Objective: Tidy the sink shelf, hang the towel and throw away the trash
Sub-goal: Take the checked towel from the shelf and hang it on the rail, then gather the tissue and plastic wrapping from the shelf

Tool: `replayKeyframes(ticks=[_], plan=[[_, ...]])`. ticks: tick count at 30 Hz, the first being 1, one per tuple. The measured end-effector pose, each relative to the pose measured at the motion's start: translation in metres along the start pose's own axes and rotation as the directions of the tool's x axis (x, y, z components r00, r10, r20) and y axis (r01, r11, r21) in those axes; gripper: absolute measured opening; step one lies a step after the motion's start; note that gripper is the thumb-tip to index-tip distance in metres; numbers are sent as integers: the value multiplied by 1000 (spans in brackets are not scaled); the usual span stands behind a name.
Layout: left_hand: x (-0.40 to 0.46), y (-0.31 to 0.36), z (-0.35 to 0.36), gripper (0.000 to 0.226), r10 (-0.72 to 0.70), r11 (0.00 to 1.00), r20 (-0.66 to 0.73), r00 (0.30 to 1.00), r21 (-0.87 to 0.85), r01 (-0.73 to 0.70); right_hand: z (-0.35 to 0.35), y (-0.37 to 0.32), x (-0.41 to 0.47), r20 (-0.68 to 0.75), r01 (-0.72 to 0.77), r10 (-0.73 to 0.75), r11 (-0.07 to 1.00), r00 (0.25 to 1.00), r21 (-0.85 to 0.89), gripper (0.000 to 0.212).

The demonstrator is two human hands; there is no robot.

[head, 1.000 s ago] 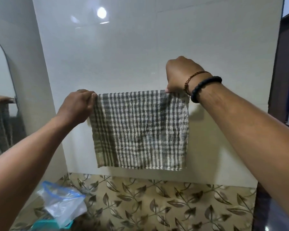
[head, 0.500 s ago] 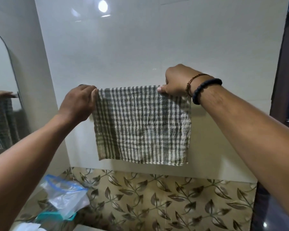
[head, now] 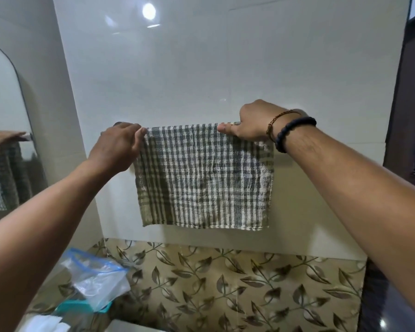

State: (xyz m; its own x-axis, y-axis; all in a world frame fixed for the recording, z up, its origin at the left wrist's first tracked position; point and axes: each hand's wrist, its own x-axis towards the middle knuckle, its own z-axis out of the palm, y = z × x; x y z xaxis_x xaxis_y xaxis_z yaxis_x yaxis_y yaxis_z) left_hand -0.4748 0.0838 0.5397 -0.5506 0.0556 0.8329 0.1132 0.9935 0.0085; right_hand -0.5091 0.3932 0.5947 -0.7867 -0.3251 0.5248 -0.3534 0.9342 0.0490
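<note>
A grey-and-white checked towel hangs flat against the white tiled wall, draped over a rail that it and my hands mostly hide. My left hand pinches the towel's top left corner. My right hand, with a beaded bracelet and a thin brown one on the wrist, rests on the top right edge, thumb pressed on the cloth. The towel's lower hem hangs level above the leaf-patterned tile band.
A clear plastic bag with a blue trim sits in a teal bin at lower left. White paper lies beside it. A mirror on the left wall reflects the towel. A dark door frame stands at right.
The towel's top edge has been smoothed out level. My right hand shifted from gripping above the right corner to lying along the top edge. The view tilted down a little.
</note>
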Motion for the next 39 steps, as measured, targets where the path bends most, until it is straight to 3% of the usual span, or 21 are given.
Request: replayKeyframes(ticks=[4, 7, 10, 14, 19, 23, 29, 33, 39], plan=[[0, 4, -3, 46, -21, 1000, 46, 999, 6, 21, 1, -1, -1, -25, -25, 26, 999, 999, 34, 74], [-1, 9, -6, 49, -26, 999, -29, 999, -34, 25, 5, -7, -4, -239, -1, 33, 991, 970, 132, 74], [0, 21, -13, 49, 19, 997, -98, 995, -69, -26, 10, -22, -3, -428, 140, -15, 955, 904, 262, 73], [-7, 29, -24, 47, 138, 990, -139, 981, -9, -140, 28, -70, -3, -491, 386, -185, 855, 851, 347, 60], [-42, 6, -48, 44, 200, 979, -143, 969, 72, -191, 58, -146, -6, -537, 568, -296, 682, 790, 460, 46], [-86, -26, -65, 36, 117, 977, -88, 989, 189, -98, 87, -202, -9, -543, 630, -335, 530, 770, 567, 42], [-158, -66, -67, 33, -150, 937, 74, 986, 328, 118, 146, -278, -26, -425, 602, -468, 339, 775, 723, 40], [-207, -81, -44, 23, -402, 869, 287, 869, 420, 263, 197, -317, -41, -292, 569, -635, 286, 715, 771, 30], [-273, -89, 12, 27, -736, 671, 385, 557, 527, 522, 283, -346, -56, 37, 495, -751, 471, 660, 731, 38]])
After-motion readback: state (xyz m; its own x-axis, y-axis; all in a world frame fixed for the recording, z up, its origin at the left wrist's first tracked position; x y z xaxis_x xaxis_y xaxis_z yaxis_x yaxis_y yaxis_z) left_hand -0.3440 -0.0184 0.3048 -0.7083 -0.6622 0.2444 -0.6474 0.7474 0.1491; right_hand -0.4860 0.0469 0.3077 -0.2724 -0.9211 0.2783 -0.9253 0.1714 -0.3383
